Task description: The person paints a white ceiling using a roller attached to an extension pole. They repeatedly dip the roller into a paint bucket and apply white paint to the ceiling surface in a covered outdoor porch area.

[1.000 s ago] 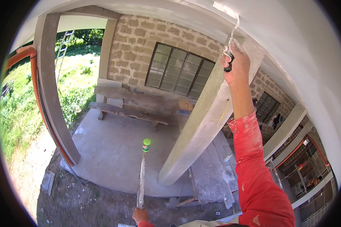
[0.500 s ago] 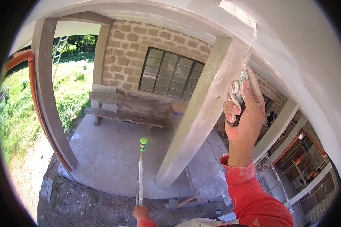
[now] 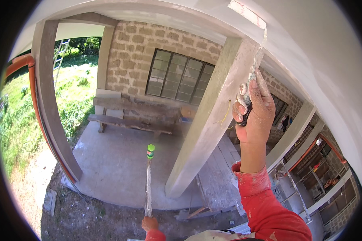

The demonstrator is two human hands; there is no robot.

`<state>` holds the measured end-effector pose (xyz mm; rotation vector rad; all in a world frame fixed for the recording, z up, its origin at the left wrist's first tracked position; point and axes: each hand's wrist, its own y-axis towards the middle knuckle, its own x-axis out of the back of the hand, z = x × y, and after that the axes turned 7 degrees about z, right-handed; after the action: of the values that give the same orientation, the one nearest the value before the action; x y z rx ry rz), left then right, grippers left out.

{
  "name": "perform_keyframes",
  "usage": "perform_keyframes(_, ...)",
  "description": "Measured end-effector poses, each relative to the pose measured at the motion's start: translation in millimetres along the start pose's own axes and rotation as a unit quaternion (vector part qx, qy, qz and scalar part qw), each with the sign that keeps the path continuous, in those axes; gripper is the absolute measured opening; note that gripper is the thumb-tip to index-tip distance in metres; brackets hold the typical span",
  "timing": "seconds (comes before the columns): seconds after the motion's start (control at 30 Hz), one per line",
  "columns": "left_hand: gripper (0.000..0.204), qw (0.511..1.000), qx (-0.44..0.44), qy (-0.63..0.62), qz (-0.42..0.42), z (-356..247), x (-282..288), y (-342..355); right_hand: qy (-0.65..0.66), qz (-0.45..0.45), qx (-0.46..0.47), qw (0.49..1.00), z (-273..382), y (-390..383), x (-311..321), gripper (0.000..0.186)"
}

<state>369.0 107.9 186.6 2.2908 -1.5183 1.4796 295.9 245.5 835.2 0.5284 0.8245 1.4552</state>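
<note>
A covered porch with a pale concrete floor point(image 3: 116, 160) is lying far below, backed by a rough stone-block wall point(image 3: 136, 60) with one many-paned window point(image 3: 177, 78) set in it. The square concrete pillar point(image 3: 213, 116) in the middle of the view is serving as landmark: it is leaning up to a white plastered beam point(image 3: 309, 52) overhead.

Just right of the pillar's upper part, the right hand point(image 3: 254, 110) is reaching upward on a raised forearm, the red paint-flecked sleeve point(image 3: 265, 205) ending below the wrist. Its fingers point(image 3: 240, 108) are clenching the dark handle of a plaster-caked putty knife point(image 3: 254, 76), whose narrow blade is pointing up and meeting the lower edge of the beam, above the pillar's top.

Below and left of the pillar's foot, the left hand point(image 3: 150, 223) is showing at the lower edge, closing around the bottom end of one long wooden stick point(image 3: 148, 188). The stick is standing nearly upright and carrying one green bottle point(image 3: 150, 151) on its top end, left of the pillar's middle.

Further left of the pillar, one long wooden bench point(image 3: 128, 122) is standing against the stone wall. Two grey posts are rising at the porch's left side, with an orange pipe point(image 3: 32, 92) running beside the nearer one and a ladder point(image 3: 60, 54) beyond, over grass.
</note>
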Motion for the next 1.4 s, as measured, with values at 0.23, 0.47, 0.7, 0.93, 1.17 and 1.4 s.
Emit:
perform_keyframes(0.23,0.03,0.999,-0.001,0.025,-0.02,-3.3,1.8,-0.4,0.009,-0.036,-0.118,0.992,-86.8,-66.3,57.8,0.049)
perform_keyframes(0.47,0.044,0.997,0.037,0.017,0.061,14.7,-13.4,18.0,-0.044,-0.102,-0.331,0.937,-160.6,-187.2,141.7,0.047)
perform_keyframes(0.7,0.043,0.965,-0.073,0.208,0.141,60.4,-56.1,49.8,-0.024,-0.213,-0.432,0.876,-167.0,-228.2,205.0,0.042)
perform_keyframes(0.93,0.041,0.975,-0.047,0.179,0.125,26.3,-43.8,64.4,-0.016,-0.3,-0.391,0.87,-179.5,-249.3,218.3,0.042)
perform_keyframes(1.17,0.042,0.982,-0.05,0.154,0.097,9.4,-48.2,67.7,0.002,-0.368,-0.376,0.85,-195.5,-334.7,204.3,0.043)
perform_keyframes(1.4,0.045,0.989,-0.057,0.117,0.076,-6.2,-46.9,62.6,-0.119,-0.389,-0.417,0.813,-176.5,-390.5,205.0,0.042)
